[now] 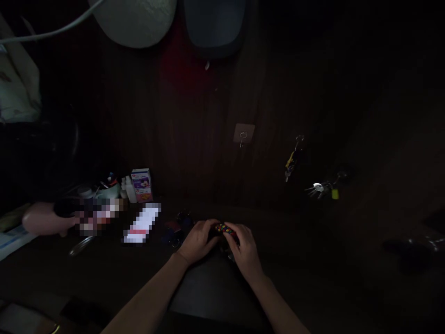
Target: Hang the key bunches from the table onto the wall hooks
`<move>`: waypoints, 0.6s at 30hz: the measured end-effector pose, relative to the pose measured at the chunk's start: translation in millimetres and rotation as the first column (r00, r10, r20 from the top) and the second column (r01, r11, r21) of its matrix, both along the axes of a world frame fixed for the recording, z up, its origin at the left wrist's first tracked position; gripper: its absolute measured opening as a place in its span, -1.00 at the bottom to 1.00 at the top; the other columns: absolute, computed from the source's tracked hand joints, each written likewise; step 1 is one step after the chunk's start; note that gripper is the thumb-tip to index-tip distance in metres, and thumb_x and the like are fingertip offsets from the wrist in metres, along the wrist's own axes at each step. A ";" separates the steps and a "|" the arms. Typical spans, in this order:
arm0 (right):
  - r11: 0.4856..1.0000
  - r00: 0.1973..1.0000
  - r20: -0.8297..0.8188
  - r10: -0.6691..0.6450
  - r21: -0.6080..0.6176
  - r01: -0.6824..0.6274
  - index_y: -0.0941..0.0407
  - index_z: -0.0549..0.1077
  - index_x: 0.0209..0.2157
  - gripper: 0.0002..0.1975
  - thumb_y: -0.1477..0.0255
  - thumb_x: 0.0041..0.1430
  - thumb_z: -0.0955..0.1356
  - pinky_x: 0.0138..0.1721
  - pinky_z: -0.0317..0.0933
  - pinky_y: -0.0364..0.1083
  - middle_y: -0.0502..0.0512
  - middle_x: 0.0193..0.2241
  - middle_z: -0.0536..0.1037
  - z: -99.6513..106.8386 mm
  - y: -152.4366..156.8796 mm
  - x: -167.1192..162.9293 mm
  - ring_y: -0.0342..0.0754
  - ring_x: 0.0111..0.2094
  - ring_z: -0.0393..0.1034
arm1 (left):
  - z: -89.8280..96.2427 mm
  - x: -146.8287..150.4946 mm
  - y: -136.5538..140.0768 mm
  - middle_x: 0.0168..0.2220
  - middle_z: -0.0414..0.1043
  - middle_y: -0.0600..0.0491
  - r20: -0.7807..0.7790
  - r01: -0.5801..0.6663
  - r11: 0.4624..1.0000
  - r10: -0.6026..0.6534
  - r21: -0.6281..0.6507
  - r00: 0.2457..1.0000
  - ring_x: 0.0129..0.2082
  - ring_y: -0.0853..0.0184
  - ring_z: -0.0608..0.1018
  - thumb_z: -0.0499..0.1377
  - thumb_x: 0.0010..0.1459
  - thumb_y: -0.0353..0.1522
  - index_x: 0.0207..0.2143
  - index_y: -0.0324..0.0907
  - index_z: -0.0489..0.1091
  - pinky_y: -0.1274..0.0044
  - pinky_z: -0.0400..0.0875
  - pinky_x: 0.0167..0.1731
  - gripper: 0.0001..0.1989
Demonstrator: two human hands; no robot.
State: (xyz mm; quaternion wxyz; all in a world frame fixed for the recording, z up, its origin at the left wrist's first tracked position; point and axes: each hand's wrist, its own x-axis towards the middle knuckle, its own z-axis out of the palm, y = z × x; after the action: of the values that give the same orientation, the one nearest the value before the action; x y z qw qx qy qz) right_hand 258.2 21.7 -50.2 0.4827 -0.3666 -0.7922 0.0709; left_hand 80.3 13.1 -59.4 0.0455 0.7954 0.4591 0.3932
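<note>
Right of the bright panel (143,223), my left hand (198,240) and right hand (246,249) pinch a colourful block (224,228), probably light, stiff, best held endwise.

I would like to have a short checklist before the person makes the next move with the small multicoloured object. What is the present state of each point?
1. Left hand on the small multicoloured object: ok, it holds the left end.
2. Right hand on it too: ok, at the right end.
3. Underside of the object visible: cannot tell its state, it is hidden.
4. Light sufficient: not ok, the scene is very dark around the hands.
5. Bright pixelated rectangle apart from the hands: ok, it lies left of them.
6. Keys with a yellow piece apart from the hands: ok, they hang farther right.
</note>
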 end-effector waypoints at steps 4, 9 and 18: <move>0.995 0.985 -0.167 -0.037 -0.094 0.021 0.03 0.39 -0.11 -0.75 0.29 0.20 0.26 -0.12 0.29 -0.01 0.11 -0.19 0.53 23.5 7.7 -0.4 0.00 -0.16 0.42 | 0.4 -0.9 4.3 -0.14 0.46 -0.01 0.081 -0.040 0.997 0.045 -0.059 0.996 -0.14 0.26 0.48 0.05 0.19 -0.42 -0.01 -0.14 0.22 0.41 0.35 -0.11 -0.71; 0.971 0.971 -0.238 0.004 -0.229 -0.060 0.04 0.42 -0.14 -0.72 0.23 0.15 0.28 -0.24 0.35 -0.06 0.06 -0.29 0.56 53.6 17.8 -1.4 -0.02 -0.27 0.47 | 1.1 -2.3 7.5 -0.21 0.49 0.01 0.123 -0.045 0.992 0.059 -0.116 0.991 -0.17 0.26 0.49 0.04 0.20 -0.39 -0.17 -0.12 0.38 0.42 0.35 -0.12 -0.82; 0.889 0.858 -0.498 -0.121 -0.440 -0.130 0.13 0.41 -0.19 -0.56 0.11 -0.01 0.36 -0.71 0.18 -0.23 0.04 -0.49 0.53 75.3 36.4 9.3 -0.15 -0.60 0.37 | 5.1 -3.6 3.3 -0.30 0.52 0.06 0.386 0.007 0.966 0.097 -0.260 0.917 -0.29 0.28 0.54 0.05 0.17 -0.20 -0.05 -0.09 0.37 0.51 0.42 -0.29 -0.67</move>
State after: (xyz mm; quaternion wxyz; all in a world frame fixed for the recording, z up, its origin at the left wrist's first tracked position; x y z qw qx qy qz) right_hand 267.5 58.1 25.1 0.5751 -0.4359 -0.5961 0.3519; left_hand 76.7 16.4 -54.3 0.2305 0.6759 0.5057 0.4840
